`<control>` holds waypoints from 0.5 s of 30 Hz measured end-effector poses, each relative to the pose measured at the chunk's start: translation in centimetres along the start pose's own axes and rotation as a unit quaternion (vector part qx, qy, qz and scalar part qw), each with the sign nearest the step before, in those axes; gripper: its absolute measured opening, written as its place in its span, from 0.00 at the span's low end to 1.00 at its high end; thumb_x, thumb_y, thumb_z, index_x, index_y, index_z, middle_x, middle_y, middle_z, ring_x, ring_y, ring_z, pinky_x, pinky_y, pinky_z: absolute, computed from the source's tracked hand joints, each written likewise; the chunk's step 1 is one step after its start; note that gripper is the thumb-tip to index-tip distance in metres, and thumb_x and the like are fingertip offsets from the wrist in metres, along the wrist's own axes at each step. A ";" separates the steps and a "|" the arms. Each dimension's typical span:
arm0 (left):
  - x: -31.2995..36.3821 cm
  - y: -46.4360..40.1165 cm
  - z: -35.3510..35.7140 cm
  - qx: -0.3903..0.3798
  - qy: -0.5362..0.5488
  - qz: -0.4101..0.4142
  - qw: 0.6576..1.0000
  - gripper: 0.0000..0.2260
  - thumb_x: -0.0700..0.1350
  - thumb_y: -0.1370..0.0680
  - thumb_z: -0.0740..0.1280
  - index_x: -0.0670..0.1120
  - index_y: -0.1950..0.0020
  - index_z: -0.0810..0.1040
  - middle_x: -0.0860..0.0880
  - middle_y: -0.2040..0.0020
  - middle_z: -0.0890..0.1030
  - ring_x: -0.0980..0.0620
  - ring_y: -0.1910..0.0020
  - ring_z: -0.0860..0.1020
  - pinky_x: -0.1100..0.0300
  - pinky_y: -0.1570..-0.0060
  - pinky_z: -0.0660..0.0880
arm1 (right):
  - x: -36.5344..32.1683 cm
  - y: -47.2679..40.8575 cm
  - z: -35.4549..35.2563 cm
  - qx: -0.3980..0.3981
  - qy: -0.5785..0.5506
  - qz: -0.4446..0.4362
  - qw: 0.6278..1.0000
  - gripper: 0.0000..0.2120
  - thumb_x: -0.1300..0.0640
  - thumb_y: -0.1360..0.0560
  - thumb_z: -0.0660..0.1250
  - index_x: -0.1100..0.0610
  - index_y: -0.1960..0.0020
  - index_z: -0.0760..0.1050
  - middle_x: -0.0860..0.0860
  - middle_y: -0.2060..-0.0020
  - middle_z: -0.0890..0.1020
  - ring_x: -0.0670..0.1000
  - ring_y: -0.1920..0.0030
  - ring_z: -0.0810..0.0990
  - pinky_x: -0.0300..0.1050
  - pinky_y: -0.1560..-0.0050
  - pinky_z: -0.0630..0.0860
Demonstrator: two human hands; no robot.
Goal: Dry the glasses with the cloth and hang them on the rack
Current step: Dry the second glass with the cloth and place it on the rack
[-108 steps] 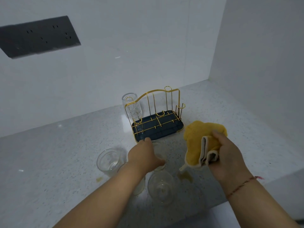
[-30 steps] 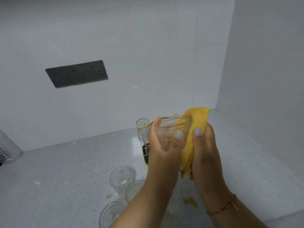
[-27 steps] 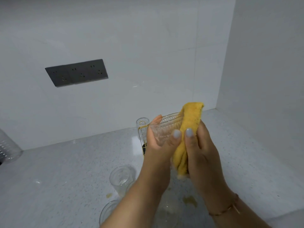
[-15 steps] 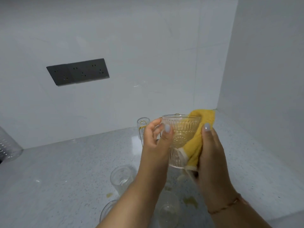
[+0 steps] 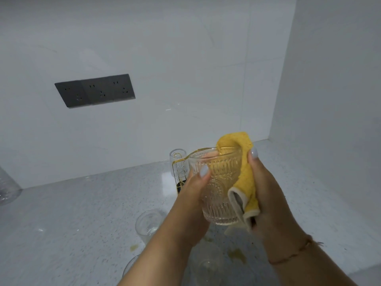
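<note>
My left hand (image 5: 192,200) holds an embossed clear glass (image 5: 217,188) upright in front of me, thumb on its near side. My right hand (image 5: 268,195) grips a yellow cloth (image 5: 246,178) that folds over the glass's right rim and down its outer wall. Behind the glass, the gold wire rack (image 5: 181,172) shows only at its left end, with one clear glass (image 5: 177,162) hung on it. Below my arms, three more glasses stand on the counter: one at the left (image 5: 147,223), one near the bottom edge (image 5: 131,269), and one under my wrists (image 5: 208,267).
The speckled grey counter (image 5: 82,213) ends at white walls behind and on the right. A grey socket panel (image 5: 94,90) is on the back wall. A clear plastic bottle (image 5: 7,186) is at the left edge. Yellowish wet stains (image 5: 238,254) lie on the counter.
I picked a glass up from the counter with my left hand and brought the cloth to it. Over the last second the glass turned upright and the cloth moved over its rim.
</note>
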State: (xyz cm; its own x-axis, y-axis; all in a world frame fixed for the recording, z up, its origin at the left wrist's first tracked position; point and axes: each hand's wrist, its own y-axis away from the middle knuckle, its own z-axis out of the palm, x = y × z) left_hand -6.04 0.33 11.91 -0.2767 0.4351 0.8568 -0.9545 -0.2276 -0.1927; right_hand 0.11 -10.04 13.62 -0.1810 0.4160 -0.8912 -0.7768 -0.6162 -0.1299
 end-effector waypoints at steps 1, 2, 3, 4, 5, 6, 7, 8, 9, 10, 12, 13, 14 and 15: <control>0.1 -0.1 0.0 0.006 -0.009 0.003 1.000 0.37 0.64 0.30 0.72 0.40 0.30 0.72 0.40 0.36 0.79 0.42 0.36 0.78 0.49 0.40 0.76 | 0.2 -0.1 0.0 0.012 0.003 -0.015 1.000 0.26 0.39 0.27 0.57 0.56 0.41 0.78 0.59 0.47 0.83 0.60 0.45 0.82 0.62 0.39 0.73; 0.1 -0.2 0.2 0.023 -0.033 0.011 0.999 0.38 0.66 0.29 0.69 0.42 0.28 0.71 0.40 0.34 0.78 0.42 0.34 0.77 0.46 0.36 0.73 | 0.5 -0.2 -0.1 0.035 0.017 -0.041 0.998 0.25 0.38 0.28 0.57 0.54 0.42 0.78 0.58 0.48 0.84 0.59 0.46 0.82 0.62 0.40 0.74; -0.1 -0.2 0.3 0.056 -0.077 0.022 0.995 0.38 0.69 0.28 0.66 0.44 0.28 0.70 0.42 0.33 0.78 0.43 0.33 0.76 0.43 0.33 0.71 | 0.7 -0.2 -0.1 0.063 0.038 -0.068 0.995 0.24 0.36 0.28 0.58 0.51 0.43 0.77 0.56 0.49 0.84 0.57 0.48 0.83 0.62 0.42 0.75; -0.4 -0.2 0.4 0.087 -0.123 0.030 0.988 0.36 0.70 0.27 0.63 0.46 0.29 0.70 0.44 0.34 0.79 0.44 0.34 0.77 0.41 0.33 0.70 | 0.8 -0.2 -0.1 0.087 0.075 -0.094 0.989 0.22 0.36 0.28 0.57 0.48 0.44 0.77 0.53 0.51 0.84 0.55 0.50 0.83 0.62 0.45 0.77; -0.6 -0.2 0.7 0.110 -0.148 0.041 0.982 0.34 0.71 0.27 0.61 0.48 0.31 0.72 0.45 0.36 0.80 0.45 0.36 0.78 0.40 0.34 0.71 | 0.7 -0.2 0.0 0.110 0.113 -0.111 0.981 0.20 0.36 0.28 0.56 0.46 0.46 0.76 0.52 0.53 0.84 0.53 0.52 0.84 0.62 0.47 0.78; -0.9 0.0 1.0 0.118 -0.150 0.056 0.980 0.34 0.71 0.27 0.62 0.48 0.32 0.73 0.45 0.37 0.81 0.44 0.36 0.78 0.39 0.35 0.71 | 0.7 -0.3 -0.1 0.123 0.142 -0.116 0.975 0.19 0.37 0.28 0.55 0.46 0.48 0.75 0.53 0.54 0.83 0.53 0.53 0.83 0.62 0.49 0.78; -1.2 0.1 1.2 0.108 -0.127 0.065 0.984 0.36 0.70 0.29 0.66 0.45 0.31 0.72 0.41 0.37 0.80 0.40 0.36 0.78 0.36 0.36 0.71 | 0.8 -0.4 -0.1 0.117 0.153 -0.116 0.974 0.19 0.37 0.27 0.55 0.47 0.48 0.75 0.54 0.55 0.83 0.54 0.54 0.83 0.63 0.49 0.78; -1.2 0.1 1.3 0.097 -0.093 0.067 0.989 0.40 0.67 0.31 0.71 0.41 0.30 0.70 0.36 0.36 0.78 0.36 0.35 0.76 0.34 0.36 0.70 | 0.9 -0.4 -0.1 0.082 0.156 -0.109 0.978 0.21 0.36 0.28 0.55 0.48 0.47 0.75 0.55 0.54 0.84 0.56 0.53 0.83 0.63 0.48 0.78; -1.1 -0.1 1.2 0.088 -0.060 0.062 0.992 0.43 0.64 0.33 0.76 0.37 0.29 0.68 0.32 0.35 0.76 0.32 0.36 0.75 0.32 0.36 0.70 | 1.0 -0.4 0.0 0.041 0.156 -0.096 0.982 0.24 0.34 0.28 0.56 0.50 0.44 0.75 0.55 0.52 0.84 0.57 0.50 0.83 0.63 0.46 0.77; -0.8 -0.3 1.1 0.083 -0.037 0.055 0.994 0.45 0.60 0.35 0.79 0.35 0.30 0.67 0.29 0.36 0.75 0.30 0.36 0.75 0.30 0.37 0.70 | 1.3 -0.4 0.0 0.002 0.158 -0.078 0.984 0.27 0.33 0.29 0.57 0.50 0.40 0.74 0.55 0.48 0.83 0.56 0.47 0.82 0.61 0.43 0.76; -0.2 -0.5 0.6 0.097 -0.013 0.027 0.995 0.41 0.55 0.35 0.80 0.36 0.30 0.69 0.30 0.36 0.76 0.31 0.38 0.77 0.32 0.37 0.71 | 1.7 0.0 -0.1 -0.035 0.163 -0.047 0.985 0.25 0.36 0.27 0.57 0.50 0.37 0.72 0.52 0.44 0.82 0.52 0.42 0.80 0.55 0.41 0.74; -0.2 -0.6 0.3 0.113 0.001 0.007 0.994 0.38 0.54 0.34 0.79 0.37 0.31 0.71 0.31 0.37 0.77 0.32 0.38 0.78 0.34 0.37 0.72 | 1.9 0.2 -0.3 -0.038 0.166 -0.038 0.985 0.22 0.40 0.26 0.57 0.49 0.37 0.73 0.51 0.44 0.82 0.51 0.43 0.81 0.52 0.41 0.74; -0.1 -0.6 0.1 0.127 0.016 -0.011 0.992 0.36 0.54 0.33 0.77 0.37 0.31 0.72 0.32 0.37 0.78 0.33 0.39 0.78 0.36 0.37 0.73 | 2.2 0.3 -0.5 -0.032 0.171 -0.035 0.984 0.20 0.42 0.26 0.58 0.49 0.40 0.75 0.52 0.46 0.83 0.51 0.45 0.81 0.51 0.44 0.75; 0.0 -0.7 -0.1 0.140 0.033 -0.026 0.989 0.34 0.55 0.32 0.75 0.37 0.33 0.74 0.33 0.38 0.79 0.35 0.40 0.79 0.39 0.37 0.74 | 2.5 0.4 -0.5 -0.015 0.182 -0.033 0.983 0.19 0.42 0.28 0.59 0.50 0.43 0.76 0.54 0.49 0.83 0.53 0.49 0.82 0.51 0.47 0.76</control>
State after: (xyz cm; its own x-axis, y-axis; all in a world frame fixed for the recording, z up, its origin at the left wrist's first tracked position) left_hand -5.36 0.61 12.01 -0.2433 0.5073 0.8267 -0.9018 -0.4321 -0.0002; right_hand -0.35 -9.65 11.12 0.1015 0.1923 -0.9761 -0.7609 -0.6171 -0.2007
